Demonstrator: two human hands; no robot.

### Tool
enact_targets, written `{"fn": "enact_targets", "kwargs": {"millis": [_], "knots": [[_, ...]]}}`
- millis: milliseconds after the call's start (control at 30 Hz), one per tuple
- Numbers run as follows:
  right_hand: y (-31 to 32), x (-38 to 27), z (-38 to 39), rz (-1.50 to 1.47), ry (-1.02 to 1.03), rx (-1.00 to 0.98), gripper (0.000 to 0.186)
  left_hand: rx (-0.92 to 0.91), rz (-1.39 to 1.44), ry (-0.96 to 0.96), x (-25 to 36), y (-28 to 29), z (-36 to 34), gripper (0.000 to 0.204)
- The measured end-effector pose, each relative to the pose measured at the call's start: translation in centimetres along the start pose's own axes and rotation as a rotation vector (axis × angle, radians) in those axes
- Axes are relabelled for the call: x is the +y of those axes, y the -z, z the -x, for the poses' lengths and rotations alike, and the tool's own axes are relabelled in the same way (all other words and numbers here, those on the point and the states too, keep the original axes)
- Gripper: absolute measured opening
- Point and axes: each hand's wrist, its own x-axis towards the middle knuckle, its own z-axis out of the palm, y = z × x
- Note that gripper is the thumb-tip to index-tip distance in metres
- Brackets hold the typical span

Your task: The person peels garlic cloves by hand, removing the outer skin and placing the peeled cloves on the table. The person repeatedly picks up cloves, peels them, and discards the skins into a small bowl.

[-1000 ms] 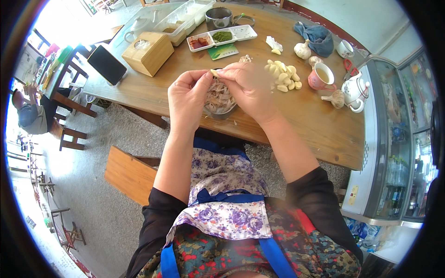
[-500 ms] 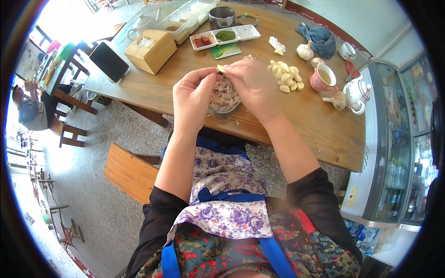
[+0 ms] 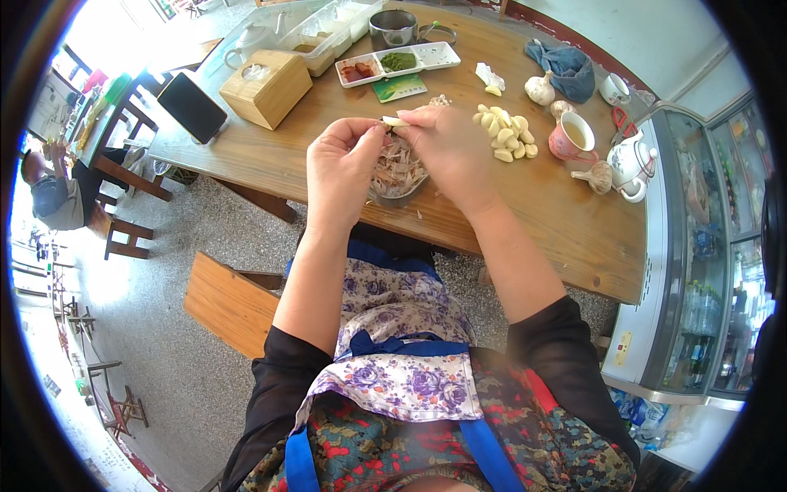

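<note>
A pale garlic clove [image 3: 396, 121] is pinched between the fingertips of my two hands, above a bowl [image 3: 399, 199] heaped with papery garlic skins [image 3: 397, 166]. My left hand [image 3: 344, 164] grips the clove's left end, where a small dark bit shows at the fingertips. Thumb and fingers of my right hand [image 3: 449, 152] close on its other end; part of that hand looks blurred. Right of my right hand lies a pile of peeled garlic cloves [image 3: 507, 134]. Whole garlic bulbs [image 3: 539, 88] sit farther back, and another bulb [image 3: 599, 177] lies nearer the table's right edge.
On the wooden table [image 3: 541, 221] stand a tissue box [image 3: 266, 90], a phone [image 3: 192, 108], a sectioned sauce tray [image 3: 399, 64], a metal pot [image 3: 393, 31], a cup [image 3: 571, 137] and a teapot [image 3: 631, 166]. A blue cloth [image 3: 566, 70] lies at the back right. A glass-doored fridge [image 3: 697, 246] borders the right.
The clove has tilted and shows more of its pale side. My right fingers have shifted slightly along it, while my left hand stays almost in place.
</note>
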Motion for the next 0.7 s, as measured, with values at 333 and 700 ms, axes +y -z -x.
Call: {"fn": "enact_targets", "kwargs": {"millis": [333,700], "knots": [[0.9,-0.7,-0.9,-0.434,-0.493,-0.004,0.015,-0.041,-0.177,-0.126,-0.7,-0.4,0.0,0.012],[3.7,2.4,-2.5,-0.415,-0.425,0.302,0.013,0.032,-0.797,-0.477,-1.1,-0.1,-0.2,0.015]]}}
